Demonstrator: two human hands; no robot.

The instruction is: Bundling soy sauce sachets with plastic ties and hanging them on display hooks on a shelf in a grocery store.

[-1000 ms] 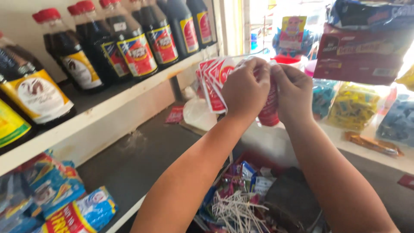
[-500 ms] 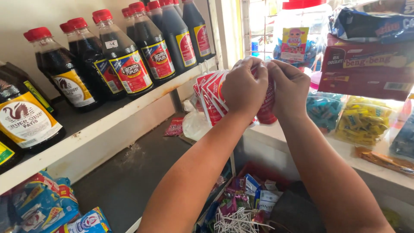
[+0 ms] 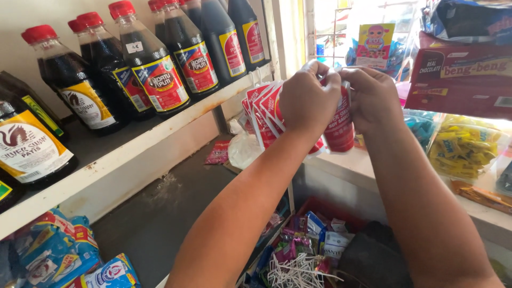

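**Gripping a hanging strip of red sachets at the shelf's end**

Holding the work up at the near end of the white shelf (image 3: pixel 160 144), both hands meet on a strip of red sauce sachets (image 3: pixel 266 114). The left hand (image 3: pixel 309 101) is closed over the top of the strip, its knuckles toward the camera, and the fanned packets spill out from under it toward the shelf and its row of dark sauce bottles (image 3: pixel 154 69). The right hand (image 3: pixel 373 98) sits just beside it, on the side away from the shelf, fingers curled shut and pinching the top of a single red sachet (image 3: pixel 338 125) that hangs below both fists.

The sachets' long axes run downward from the fingers, so the packets lie beneath and slightly shelf-ward of the grip. Both hands touch the strip; neither is clearly nearer. Whether the single sachet is joined to the rest is hidden behind the fingers.

Well below the shelf's end stands a red box of small packets (image 3: pixel 314 240).
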